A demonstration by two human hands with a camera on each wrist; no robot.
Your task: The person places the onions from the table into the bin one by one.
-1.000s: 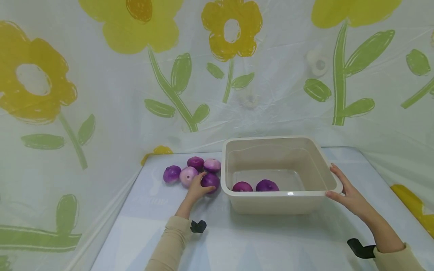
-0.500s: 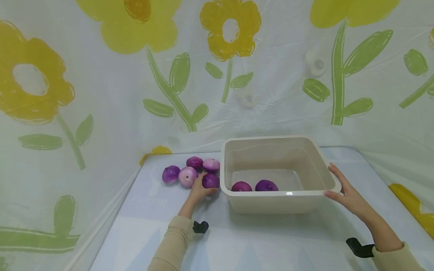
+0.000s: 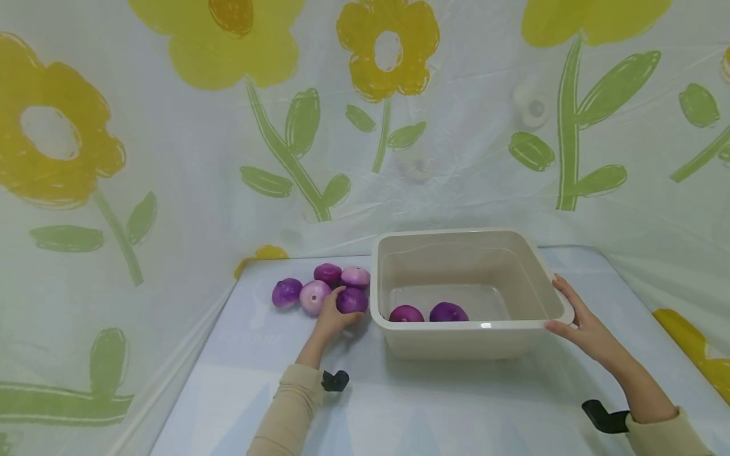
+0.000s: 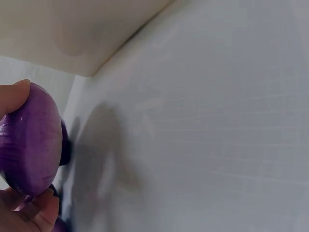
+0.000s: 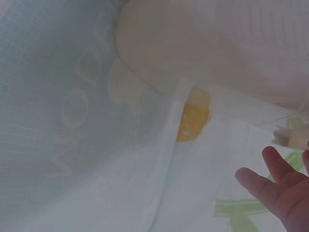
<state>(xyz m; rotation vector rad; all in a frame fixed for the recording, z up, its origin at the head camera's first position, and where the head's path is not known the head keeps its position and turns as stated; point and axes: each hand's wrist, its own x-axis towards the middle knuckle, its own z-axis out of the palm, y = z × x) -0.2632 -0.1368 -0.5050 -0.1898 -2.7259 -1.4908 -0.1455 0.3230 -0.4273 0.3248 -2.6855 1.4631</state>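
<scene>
My left hand [image 3: 332, 315] grips a purple red onion [image 3: 352, 300] between thumb and fingers, just left of the tub. In the left wrist view, the onion [image 4: 36, 142] is held at its ends by thumb and fingertips. Several other onions, purple and pale pink, lie against or behind it, including a pale onion [image 3: 315, 297]. With thumb and fingers spread round the front right corner, my right hand [image 3: 587, 329] holds the beige plastic tub [image 3: 473, 342]. Two onions sit inside along its front wall, a magenta onion [image 3: 407, 313] and a purple onion [image 3: 448, 312], their lower parts hidden.
The tub stands on a white table [image 3: 456, 405] with faint blue triangles. A flower-printed white curtain [image 3: 456, 139] hangs behind the table and down both sides. Black wrist mounts stick out from both forearms, including the right mount [image 3: 606, 418].
My left hand has tightened round the purple onion and shifted it slightly away from me. The right hand and the tub keep their places.
</scene>
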